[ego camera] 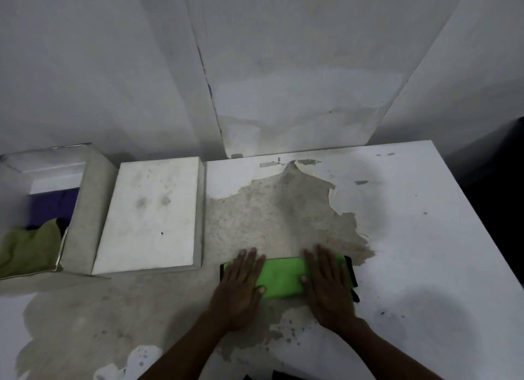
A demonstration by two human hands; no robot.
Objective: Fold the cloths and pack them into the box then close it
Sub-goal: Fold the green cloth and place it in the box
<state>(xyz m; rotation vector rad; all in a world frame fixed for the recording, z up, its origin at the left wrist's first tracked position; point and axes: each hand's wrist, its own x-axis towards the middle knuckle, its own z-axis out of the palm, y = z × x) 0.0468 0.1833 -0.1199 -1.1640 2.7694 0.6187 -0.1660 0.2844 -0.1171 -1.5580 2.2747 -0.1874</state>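
The counter (411,238) is white, its coating peeled away over a broad middle patch that shows rough grey-brown beneath, with dark specks scattered on the white. A folded green cloth (283,277) with black edging lies flat on the bare patch near the front edge. To its left the lid (150,218) lies flat, white and smudged. At the far left stands the open box (82,215), just beside the lid.

A bright green cloth (283,277) lay folded flat. Left of it stood the open box (76,209), its lid (153,212) alongside. Purple and olive cloths (28,246) sat inside.
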